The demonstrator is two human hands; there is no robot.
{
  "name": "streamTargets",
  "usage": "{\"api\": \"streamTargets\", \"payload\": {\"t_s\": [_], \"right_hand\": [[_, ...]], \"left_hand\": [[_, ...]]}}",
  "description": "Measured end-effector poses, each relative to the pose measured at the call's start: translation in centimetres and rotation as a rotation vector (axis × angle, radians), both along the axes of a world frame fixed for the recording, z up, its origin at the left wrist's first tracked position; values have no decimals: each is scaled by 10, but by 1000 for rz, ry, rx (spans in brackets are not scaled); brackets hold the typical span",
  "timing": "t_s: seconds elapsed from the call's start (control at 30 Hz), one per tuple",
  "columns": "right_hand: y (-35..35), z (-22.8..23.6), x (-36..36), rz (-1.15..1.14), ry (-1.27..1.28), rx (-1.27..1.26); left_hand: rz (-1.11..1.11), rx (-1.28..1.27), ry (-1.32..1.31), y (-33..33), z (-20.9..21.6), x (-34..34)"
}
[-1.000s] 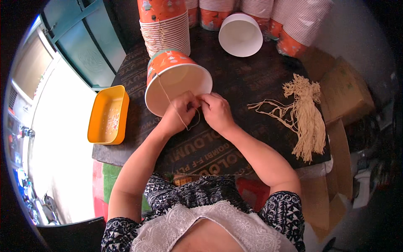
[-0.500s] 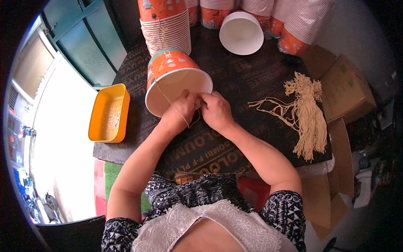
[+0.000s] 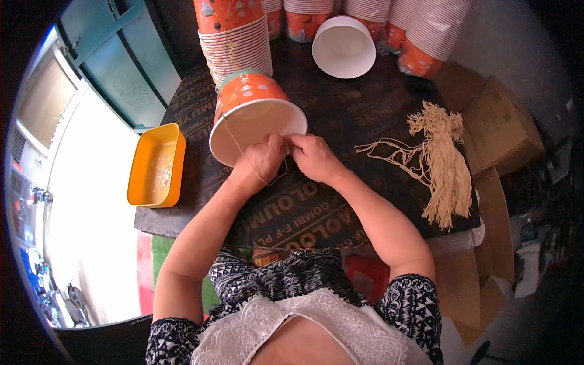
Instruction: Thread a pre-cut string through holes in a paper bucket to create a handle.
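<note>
An orange paper bucket [image 3: 249,103] with a white inside lies on its side on the dark table [image 3: 340,115], its mouth toward me. My left hand [image 3: 264,159] and my right hand [image 3: 311,157] meet at the bucket's near rim. Both pinch a thin beige string [image 3: 243,155] that runs from the rim's left side down to my fingers. A short loop of it hangs below my left hand.
A bundle of beige strings [image 3: 443,159] lies to the right. Behind stand stacks of orange buckets [image 3: 234,36] and one white-sided bucket [image 3: 344,45] on its side. An orange tray [image 3: 155,165] sits at the table's left edge. Cardboard boxes [image 3: 502,128] are on the right.
The hands have stayed at the bucket's rim, with only small finger movements on the string. The bucket has barely shifted.
</note>
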State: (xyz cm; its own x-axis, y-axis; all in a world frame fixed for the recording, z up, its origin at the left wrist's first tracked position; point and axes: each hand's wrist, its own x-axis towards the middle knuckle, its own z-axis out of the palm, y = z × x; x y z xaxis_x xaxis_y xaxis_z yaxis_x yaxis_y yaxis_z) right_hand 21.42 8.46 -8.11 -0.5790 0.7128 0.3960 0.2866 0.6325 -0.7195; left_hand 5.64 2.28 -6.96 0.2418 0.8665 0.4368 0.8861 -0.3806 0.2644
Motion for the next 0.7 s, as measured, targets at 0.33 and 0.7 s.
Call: {"api": "streamTargets", "payload": {"t_s": [0.33,0.7], "right_hand": [[-2,11,5,97,6,-65],[-4,9,5,85,-19,-42]], "left_hand": [[-64,58,-47,0,-1,-7],[-29,-28,-4,-5,7,-6]]}}
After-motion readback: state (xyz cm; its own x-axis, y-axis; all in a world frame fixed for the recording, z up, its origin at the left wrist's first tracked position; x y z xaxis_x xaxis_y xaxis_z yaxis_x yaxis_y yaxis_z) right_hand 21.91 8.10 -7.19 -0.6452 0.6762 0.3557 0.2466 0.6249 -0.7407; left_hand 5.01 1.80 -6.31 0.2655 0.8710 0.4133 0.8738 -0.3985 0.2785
